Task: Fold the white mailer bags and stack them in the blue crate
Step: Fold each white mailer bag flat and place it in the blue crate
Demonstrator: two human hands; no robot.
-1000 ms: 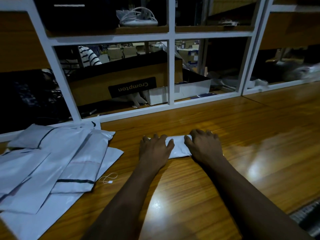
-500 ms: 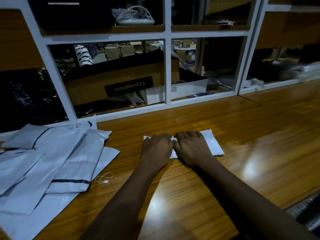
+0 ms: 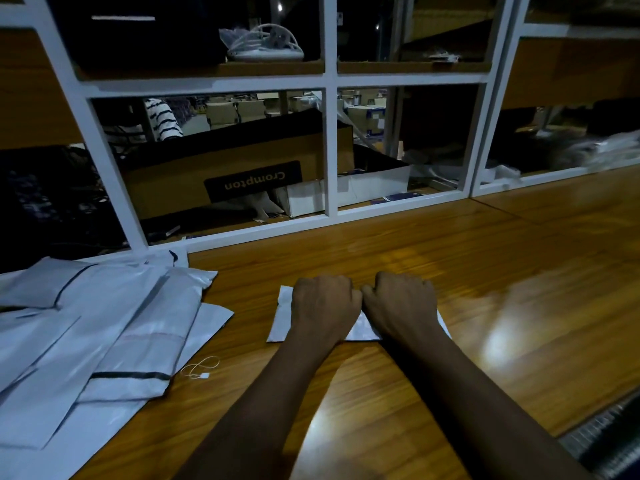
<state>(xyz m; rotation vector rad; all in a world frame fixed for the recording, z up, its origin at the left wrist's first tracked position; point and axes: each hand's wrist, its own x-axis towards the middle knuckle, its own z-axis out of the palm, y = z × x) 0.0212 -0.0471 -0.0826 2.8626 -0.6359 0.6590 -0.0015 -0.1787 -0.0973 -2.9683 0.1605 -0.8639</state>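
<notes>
1. Wooden table (image 3: 450, 271): pile of flat mailer bags (image 3: 104, 323) far left, on my left-hand side. Blue crate not in view.
2. Folded mailer bag (image 3: 282, 317) dead centre, long axis left-right, under the 2 hands.
3. Left hand (image 3: 323, 303) and right hand (image 3: 400, 299) sit equally near; fingers curled, apparently gripping its far edge.

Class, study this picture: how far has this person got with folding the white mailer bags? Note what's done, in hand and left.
Done: nothing finished shows, and no crate is in view. In hand: the left hand and right hand, fingers curled, hold one partly folded bag on the table. Left: the pile of flat bags at the left, all to fold and stack.
</notes>
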